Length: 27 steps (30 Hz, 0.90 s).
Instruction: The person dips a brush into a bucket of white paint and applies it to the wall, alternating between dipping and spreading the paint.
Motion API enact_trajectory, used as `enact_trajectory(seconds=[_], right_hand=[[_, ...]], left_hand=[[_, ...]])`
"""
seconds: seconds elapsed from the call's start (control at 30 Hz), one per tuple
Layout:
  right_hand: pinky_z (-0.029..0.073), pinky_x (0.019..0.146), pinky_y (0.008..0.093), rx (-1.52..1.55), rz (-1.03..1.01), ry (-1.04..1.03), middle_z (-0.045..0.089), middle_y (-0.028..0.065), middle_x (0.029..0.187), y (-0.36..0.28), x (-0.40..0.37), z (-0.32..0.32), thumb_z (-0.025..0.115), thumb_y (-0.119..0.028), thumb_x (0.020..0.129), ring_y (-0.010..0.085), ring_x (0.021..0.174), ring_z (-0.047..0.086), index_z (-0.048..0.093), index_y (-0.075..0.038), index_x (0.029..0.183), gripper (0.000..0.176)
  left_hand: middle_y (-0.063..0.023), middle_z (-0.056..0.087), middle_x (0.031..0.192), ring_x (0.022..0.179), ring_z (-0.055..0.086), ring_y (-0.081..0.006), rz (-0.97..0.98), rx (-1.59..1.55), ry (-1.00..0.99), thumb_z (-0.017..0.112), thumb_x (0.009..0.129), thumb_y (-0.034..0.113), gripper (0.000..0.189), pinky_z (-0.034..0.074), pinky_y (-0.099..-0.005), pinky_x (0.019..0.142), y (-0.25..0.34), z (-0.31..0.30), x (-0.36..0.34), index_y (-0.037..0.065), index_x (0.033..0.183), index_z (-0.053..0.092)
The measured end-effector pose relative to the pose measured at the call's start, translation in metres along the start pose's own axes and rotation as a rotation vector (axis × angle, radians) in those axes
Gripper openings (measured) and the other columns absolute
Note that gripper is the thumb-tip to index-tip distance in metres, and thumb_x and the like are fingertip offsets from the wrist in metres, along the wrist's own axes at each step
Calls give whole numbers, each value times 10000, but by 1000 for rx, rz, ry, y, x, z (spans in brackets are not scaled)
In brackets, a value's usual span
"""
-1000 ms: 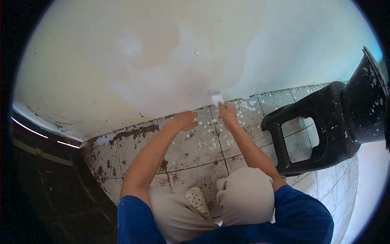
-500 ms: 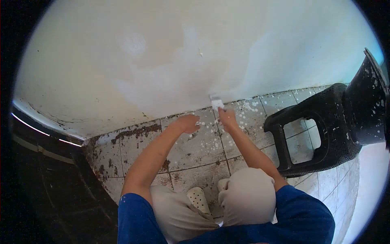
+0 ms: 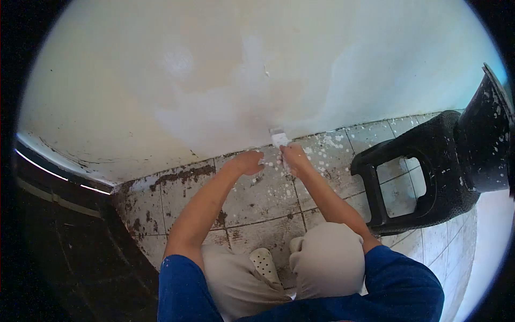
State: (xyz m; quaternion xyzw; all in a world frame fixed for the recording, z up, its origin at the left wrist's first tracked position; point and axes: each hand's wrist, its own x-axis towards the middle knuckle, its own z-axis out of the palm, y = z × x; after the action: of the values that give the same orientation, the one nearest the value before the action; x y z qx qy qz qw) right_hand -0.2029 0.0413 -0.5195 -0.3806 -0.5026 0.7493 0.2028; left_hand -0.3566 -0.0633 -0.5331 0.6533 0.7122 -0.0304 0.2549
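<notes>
Right hand (image 3: 292,156) pinches small white putty scraper (image 3: 279,138) at floor's wall edge; left hand (image 3: 248,161) loosely open, empty. White filler patch (image 3: 214,115) broad; leftward likely unfinished.

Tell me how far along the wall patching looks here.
Done: a broad white patch covers the wall above the hands. In hand: the right hand holds a small scraper at the wall's bottom edge, the left hand beside it. Left, seemingly: the yellowish wall area further left shows no fresh white, and the floor tiles are spattered.
</notes>
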Motion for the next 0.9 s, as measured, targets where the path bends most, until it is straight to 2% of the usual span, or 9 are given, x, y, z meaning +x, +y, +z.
enact_trajectory(seconds=[0.03, 0.17, 0.27, 0.4, 0.47, 0.6, 0.73, 0.87, 0.9], right_hand=[[413, 443, 298, 63, 71, -63, 527, 21, 669, 2, 0, -4, 501, -222, 930, 130, 526, 504, 560, -18, 947, 213], [409, 460, 255, 171, -338, -200, 519, 4, 687, -149, -73, 42, 521, -225, 927, 102, 540, 489, 548, -38, 900, 191], [409, 471, 257, 214, -483, -175, 504, 5, 688, -166, -80, 55, 528, -235, 925, 98, 548, 476, 546, -32, 904, 204], [457, 505, 330, 15, -221, 171, 557, 79, 750, 8, 12, 7, 538, -223, 881, 170, 574, 519, 545, 35, 948, 267], [458, 529, 334, -5, 86, 156, 579, 89, 748, 58, 15, -33, 542, -241, 875, 184, 598, 533, 576, 38, 975, 299], [421, 487, 299, 118, -157, 352, 535, 63, 659, -42, -34, -59, 534, -264, 882, 163, 559, 518, 598, 18, 846, 291], [385, 437, 265, 82, -433, 251, 508, 17, 619, -137, -45, -77, 530, -300, 877, 138, 489, 470, 593, -38, 840, 272], [343, 395, 244, -556, -177, 328, 494, -2, 603, -32, 31, -118, 554, -324, 880, 100, 461, 428, 600, -53, 841, 278], [347, 398, 247, -428, -116, 335, 497, -1, 605, -32, 21, -118, 559, -322, 881, 100, 464, 431, 600, -48, 845, 280]], left_hand=[[-235, 591, 1072, 1017, 561, -385, 22, 0, 48, 556, 830, 320, 422, 451, -451, 881, -1, 1, -1, 3, 1108, 537], [-227, 588, 1095, 1041, 555, -372, -22, 9, -7, 548, 838, 331, 436, 447, -443, 894, -8, 6, 3, 8, 1131, 532], [-227, 579, 1120, 1064, 547, -365, -34, 1, -22, 539, 846, 337, 456, 440, -440, 907, -2, 0, 3, 15, 1169, 518], [-223, 529, 1206, 1131, 501, -364, -28, -5, -54, 522, 871, 368, 502, 396, -439, 963, 8, -4, -3, 18, 1229, 482], [-220, 510, 1238, 1155, 482, -367, -53, 6, -84, 517, 878, 384, 521, 380, -437, 984, 6, -6, -3, 21, 1248, 469], [-226, 544, 1183, 1122, 506, -368, -58, 14, -62, 532, 861, 355, 503, 408, -436, 953, -5, 7, -7, 29, 1240, 480], [-233, 552, 1166, 1101, 518, -378, -43, -15, -50, 544, 848, 334, 491, 419, -434, 938, 0, -3, -3, 16, 1218, 491], [-233, 553, 1163, 1093, 520, -381, 5, 14, -17, 544, 845, 329, 489, 416, -427, 941, 8, -3, 1, 7, 1209, 494], [-232, 555, 1158, 1092, 521, -380, 18, 29, 5, 544, 845, 329, 488, 417, -426, 941, 7, 2, 2, 7, 1208, 495]])
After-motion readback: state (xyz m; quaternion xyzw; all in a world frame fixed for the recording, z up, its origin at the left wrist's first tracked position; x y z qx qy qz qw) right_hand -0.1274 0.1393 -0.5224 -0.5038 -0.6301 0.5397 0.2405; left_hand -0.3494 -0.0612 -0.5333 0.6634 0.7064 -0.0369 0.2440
